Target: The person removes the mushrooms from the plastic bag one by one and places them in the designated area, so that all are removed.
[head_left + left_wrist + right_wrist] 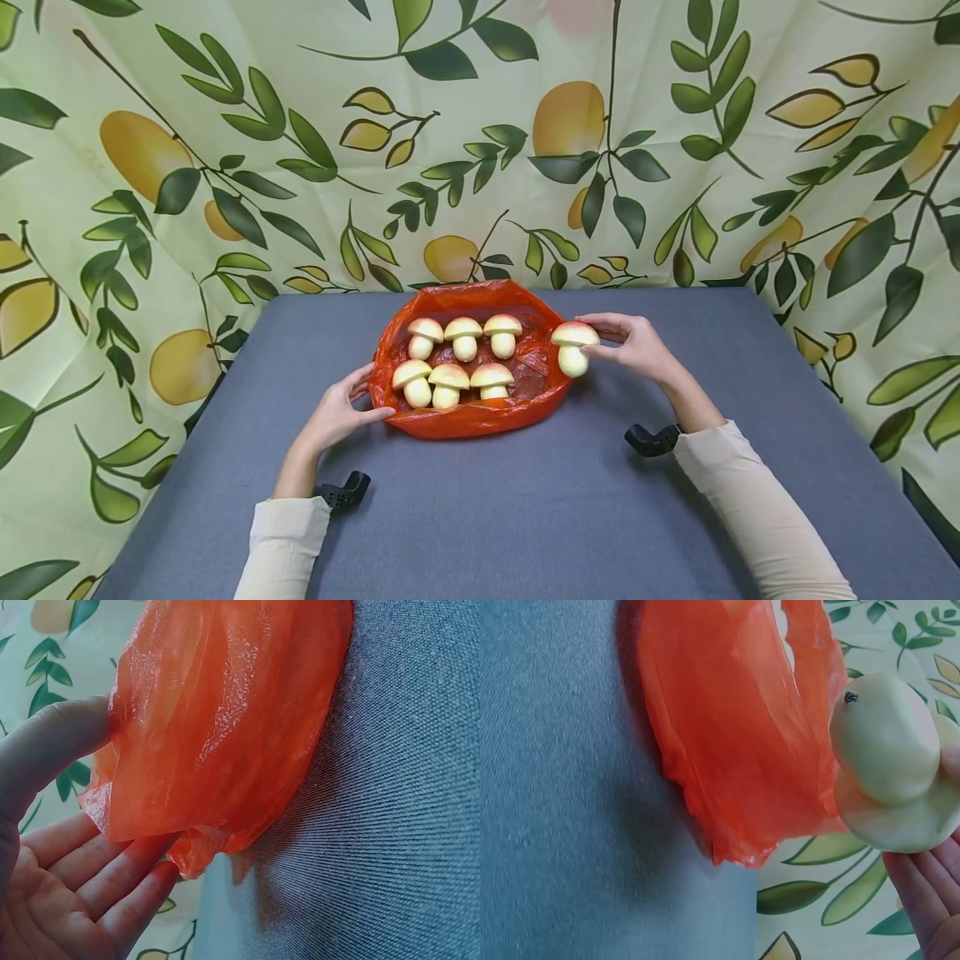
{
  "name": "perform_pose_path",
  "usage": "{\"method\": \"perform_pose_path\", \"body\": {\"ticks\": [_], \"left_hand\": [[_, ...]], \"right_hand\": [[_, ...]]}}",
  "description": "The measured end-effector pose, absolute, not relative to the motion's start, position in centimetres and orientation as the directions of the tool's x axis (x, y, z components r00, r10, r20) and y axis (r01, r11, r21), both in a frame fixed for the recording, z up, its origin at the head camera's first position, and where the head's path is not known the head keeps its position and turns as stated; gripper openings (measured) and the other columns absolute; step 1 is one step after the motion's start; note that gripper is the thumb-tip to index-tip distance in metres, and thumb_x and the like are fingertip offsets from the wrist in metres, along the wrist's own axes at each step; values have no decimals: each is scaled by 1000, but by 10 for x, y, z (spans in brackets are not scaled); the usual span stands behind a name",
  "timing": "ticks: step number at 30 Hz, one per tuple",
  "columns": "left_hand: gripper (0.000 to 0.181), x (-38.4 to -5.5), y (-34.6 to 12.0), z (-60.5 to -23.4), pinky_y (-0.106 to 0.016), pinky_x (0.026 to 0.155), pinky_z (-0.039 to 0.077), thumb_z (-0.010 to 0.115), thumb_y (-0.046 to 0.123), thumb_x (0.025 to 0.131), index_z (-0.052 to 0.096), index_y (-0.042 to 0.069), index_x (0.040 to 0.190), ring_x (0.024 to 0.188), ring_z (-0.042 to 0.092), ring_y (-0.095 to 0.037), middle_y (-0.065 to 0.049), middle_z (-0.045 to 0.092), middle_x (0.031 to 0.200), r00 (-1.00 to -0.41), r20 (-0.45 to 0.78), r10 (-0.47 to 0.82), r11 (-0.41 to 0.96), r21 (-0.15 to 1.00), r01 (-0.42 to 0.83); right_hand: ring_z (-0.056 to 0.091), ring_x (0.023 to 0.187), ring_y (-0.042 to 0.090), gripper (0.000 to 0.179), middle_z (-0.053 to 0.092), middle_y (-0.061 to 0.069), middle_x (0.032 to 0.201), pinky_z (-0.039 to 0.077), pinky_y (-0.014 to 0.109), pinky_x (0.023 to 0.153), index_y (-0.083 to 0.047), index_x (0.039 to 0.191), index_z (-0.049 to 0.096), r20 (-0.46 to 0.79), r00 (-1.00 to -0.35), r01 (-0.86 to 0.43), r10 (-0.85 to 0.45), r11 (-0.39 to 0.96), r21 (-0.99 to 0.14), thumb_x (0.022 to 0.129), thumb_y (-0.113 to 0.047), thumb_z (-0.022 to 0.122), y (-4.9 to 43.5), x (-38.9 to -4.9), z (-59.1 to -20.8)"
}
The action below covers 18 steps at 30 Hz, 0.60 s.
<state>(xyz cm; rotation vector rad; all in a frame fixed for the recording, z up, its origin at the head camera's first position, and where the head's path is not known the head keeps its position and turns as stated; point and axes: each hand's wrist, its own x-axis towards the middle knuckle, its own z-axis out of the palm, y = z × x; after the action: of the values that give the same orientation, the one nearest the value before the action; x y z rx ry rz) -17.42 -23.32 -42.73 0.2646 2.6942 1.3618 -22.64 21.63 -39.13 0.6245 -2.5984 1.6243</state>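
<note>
The right hand (636,343) pinches a mushroom (574,350), stem toward its holder, by the right rim of the bag (465,425), whose left end the left hand (337,412) grips, fingers (360,377) parted.

I have before me a blue-grey table (480,517), its surface finely ribbed; directly on it, toward the far edge, rests an open red bag (465,423).

Head view: left sleeve (277,554) at 7 o'clock, right sleeve (757,504) at 4 o'clock; both cream, wide-cuffed. Left wrist unit (345,492), right wrist unit (651,440): black, curved; left possibly perforated.
</note>
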Motion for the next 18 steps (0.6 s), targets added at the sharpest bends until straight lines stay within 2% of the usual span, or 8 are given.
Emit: {"method": "perform_pose_path", "body": {"ticks": [3, 6, 8, 10, 13, 18], "left_hand": [[81, -175, -233, -427, -55, 108, 42, 78, 14, 79, 35, -6, 145, 130, 50, -46, -29, 46, 144, -979, -26, 202, 580, 809, 99], [82, -175, -233, -428, -55, 109, 42, 78, 15, 80, 34, -6, 145, 130, 49, -46, -29, 45, 145, -979, -33, 202, 580, 810, 92], [82, -176, -233, -428, -55, 109, 42, 78, 16, 80, 34, -5, 146, 131, 49, -46, -29, 44, 146, -979, -37, 202, 578, 811, 89], [82, -175, -234, -429, -55, 109, 42, 78, 17, 80, 34, -5, 146, 131, 49, -46, -29, 44, 146, -978, -38, 205, 579, 811, 89], [82, -175, -234, -429, -55, 109, 42, 78, 16, 80, 34, -5, 146, 131, 49, -46, -29, 45, 145, -978, -37, 205, 575, 813, 89], [81, -175, -235, -429, -55, 109, 42, 78, 15, 80, 34, -5, 145, 130, 49, -46, -29, 45, 145, -979, -31, 203, 573, 814, 93]], "right_hand": [[60, 97, -17, 45, 66, 26, 121, 49, 4, 86, 8, 122, 61, 236, -918, -348, -318, 363, -865, 80, -1, 74, 221, -226, -391], [61, 97, -16, 45, 71, 5, 115, 50, 4, 85, 8, 122, 61, 250, -916, -356, -313, 346, -868, 80, 0, 74, 226, -226, -390], [61, 97, -16, 45, 69, -12, 110, 50, 4, 85, 9, 122, 61, 253, -916, -356, -311, 340, -871, 80, 0, 75, 229, -226, -391], [61, 97, -16, 45, 66, -23, 106, 50, 4, 85, 10, 122, 61, 255, -916, -355, -309, 331, -875, 80, 0, 75, 231, -226, -391], [61, 97, -16, 46, 64, -29, 104, 50, 3, 86, 11, 122, 60, 255, -918, -350, -304, 321, -880, 80, 0, 75, 235, -227, -393], [61, 100, -16, 47, 64, -30, 106, 49, 3, 87, 13, 123, 58, 255, -918, -348, -305, 307, -886, 81, 0, 74, 242, -228, -396]]}}
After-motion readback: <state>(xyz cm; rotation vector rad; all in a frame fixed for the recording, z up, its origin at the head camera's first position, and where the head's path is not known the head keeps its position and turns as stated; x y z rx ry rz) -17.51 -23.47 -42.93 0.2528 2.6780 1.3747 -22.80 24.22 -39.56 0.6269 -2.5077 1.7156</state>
